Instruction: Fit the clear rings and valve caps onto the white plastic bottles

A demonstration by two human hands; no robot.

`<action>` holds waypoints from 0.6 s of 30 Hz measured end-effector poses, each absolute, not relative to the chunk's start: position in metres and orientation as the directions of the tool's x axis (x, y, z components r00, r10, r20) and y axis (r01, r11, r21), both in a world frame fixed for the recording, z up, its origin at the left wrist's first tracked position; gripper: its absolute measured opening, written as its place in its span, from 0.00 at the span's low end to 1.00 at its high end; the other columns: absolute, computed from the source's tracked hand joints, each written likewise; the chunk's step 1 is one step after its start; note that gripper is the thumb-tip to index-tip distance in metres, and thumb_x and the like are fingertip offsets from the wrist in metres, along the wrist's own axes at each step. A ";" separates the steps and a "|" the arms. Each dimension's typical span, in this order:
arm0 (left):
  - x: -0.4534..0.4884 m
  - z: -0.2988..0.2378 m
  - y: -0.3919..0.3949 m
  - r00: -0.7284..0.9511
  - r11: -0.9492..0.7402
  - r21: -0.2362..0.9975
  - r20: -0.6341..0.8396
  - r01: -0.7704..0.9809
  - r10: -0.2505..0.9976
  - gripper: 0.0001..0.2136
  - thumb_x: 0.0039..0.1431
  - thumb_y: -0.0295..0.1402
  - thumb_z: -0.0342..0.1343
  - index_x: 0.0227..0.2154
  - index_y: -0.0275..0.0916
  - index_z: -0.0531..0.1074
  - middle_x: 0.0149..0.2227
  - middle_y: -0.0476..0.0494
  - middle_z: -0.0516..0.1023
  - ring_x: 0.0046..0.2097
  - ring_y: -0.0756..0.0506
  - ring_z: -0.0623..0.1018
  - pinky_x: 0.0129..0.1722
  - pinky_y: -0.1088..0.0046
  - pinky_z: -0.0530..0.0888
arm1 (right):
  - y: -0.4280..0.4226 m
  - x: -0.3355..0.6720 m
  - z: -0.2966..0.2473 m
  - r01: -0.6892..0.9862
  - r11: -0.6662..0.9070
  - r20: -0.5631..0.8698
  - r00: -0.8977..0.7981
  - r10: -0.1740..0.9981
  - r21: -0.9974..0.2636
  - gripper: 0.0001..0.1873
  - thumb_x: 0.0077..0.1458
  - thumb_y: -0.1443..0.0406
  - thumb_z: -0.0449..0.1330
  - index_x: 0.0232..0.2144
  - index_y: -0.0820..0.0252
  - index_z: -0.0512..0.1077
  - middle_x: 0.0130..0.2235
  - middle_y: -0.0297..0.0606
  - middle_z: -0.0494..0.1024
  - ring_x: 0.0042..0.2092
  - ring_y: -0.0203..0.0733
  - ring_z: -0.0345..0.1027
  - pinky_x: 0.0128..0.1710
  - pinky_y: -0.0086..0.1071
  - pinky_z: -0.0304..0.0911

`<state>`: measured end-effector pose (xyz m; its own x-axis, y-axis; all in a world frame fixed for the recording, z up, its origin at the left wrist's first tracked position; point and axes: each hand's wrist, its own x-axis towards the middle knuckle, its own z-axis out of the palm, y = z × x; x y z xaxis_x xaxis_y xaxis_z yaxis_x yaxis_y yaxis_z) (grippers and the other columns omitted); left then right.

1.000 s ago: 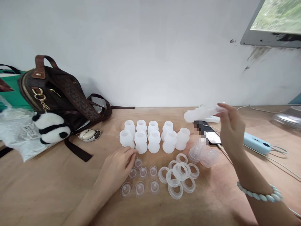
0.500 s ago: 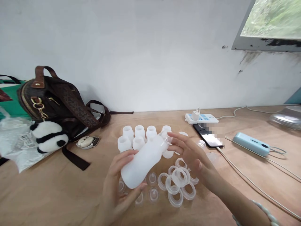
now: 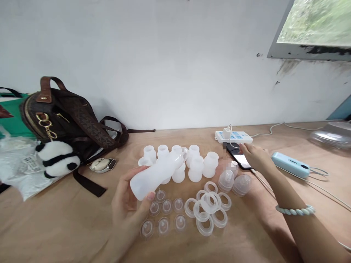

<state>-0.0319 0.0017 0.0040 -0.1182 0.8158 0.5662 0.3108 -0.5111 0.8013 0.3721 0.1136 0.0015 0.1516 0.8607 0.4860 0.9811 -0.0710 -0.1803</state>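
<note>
My left hand [image 3: 131, 204] is wrapped round the body of a white baby bottle [image 3: 153, 177], which is tilted with its clear teat end [image 3: 181, 157] up and to the right. At the right, my right hand [image 3: 253, 155] reaches over the edge of a black phone [image 3: 241, 159] with a lit screen, its fingers stretched out and nothing seen in them. Several white bottle bodies [image 3: 195, 169] stand upright behind the held bottle. In front of them lie several clear teats [image 3: 166, 206] and, to their right, a loose heap of clear collar rings [image 3: 204, 225].
Clear domed caps [image 3: 241, 184] stand right of the rings. A power strip [image 3: 236, 137] with a plugged-in charger, a blue device [image 3: 290, 165] and cables lie farther right. At the left are a brown backpack [image 3: 68, 113], a panda plush [image 3: 58, 159] and a computer mouse [image 3: 102, 165].
My right hand has left the bottle's teat end and moved right and away to the phone. My left hand, still holding the bottle, has shifted slightly left.
</note>
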 end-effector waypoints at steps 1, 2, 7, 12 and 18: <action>-0.033 0.004 0.002 -0.117 -0.497 0.811 0.551 0.309 0.826 0.17 0.62 0.38 0.60 0.52 0.44 0.70 0.50 0.42 0.77 0.50 0.37 0.80 0.40 0.63 0.82 | 0.115 0.373 -0.002 0.977 -0.075 0.459 0.161 0.874 -0.199 0.25 0.64 0.55 0.44 0.22 0.54 0.72 0.27 0.41 0.82 0.31 0.52 0.75 0.37 0.44 0.63; -0.033 0.005 0.002 -0.114 -0.488 0.816 0.541 0.309 0.833 0.17 0.62 0.38 0.60 0.52 0.44 0.70 0.50 0.42 0.77 0.49 0.37 0.80 0.39 0.64 0.82 | 0.116 0.373 -0.004 0.970 -0.078 0.435 0.175 0.883 -0.232 0.24 0.62 0.55 0.45 0.21 0.54 0.72 0.27 0.41 0.82 0.31 0.52 0.75 0.38 0.45 0.63; -0.034 0.004 0.004 -0.106 -0.502 0.816 0.547 0.286 0.830 0.17 0.61 0.36 0.60 0.53 0.45 0.69 0.50 0.43 0.77 0.49 0.38 0.80 0.37 0.66 0.81 | 0.110 0.364 0.010 0.920 -0.049 0.449 0.236 0.862 -0.389 0.22 0.61 0.53 0.46 0.24 0.55 0.72 0.30 0.45 0.83 0.37 0.56 0.76 0.42 0.49 0.63; -0.030 0.001 0.004 -0.056 -0.574 0.758 0.617 0.308 0.785 0.18 0.60 0.33 0.60 0.53 0.47 0.69 0.51 0.43 0.76 0.51 0.37 0.79 0.42 0.63 0.81 | 0.088 0.324 0.030 0.844 0.157 0.534 0.170 0.828 -0.513 0.18 0.63 0.53 0.48 0.34 0.55 0.73 0.38 0.43 0.84 0.42 0.51 0.77 0.39 0.41 0.67; -0.025 0.004 0.000 0.171 -0.746 0.557 0.747 0.366 0.642 0.21 0.57 0.25 0.59 0.52 0.47 0.67 0.50 0.40 0.76 0.51 0.39 0.78 0.48 0.61 0.79 | 0.042 0.258 0.032 0.589 0.640 0.676 -0.204 0.708 -0.493 0.16 0.68 0.55 0.52 0.51 0.54 0.71 0.47 0.41 0.81 0.47 0.47 0.75 0.45 0.40 0.68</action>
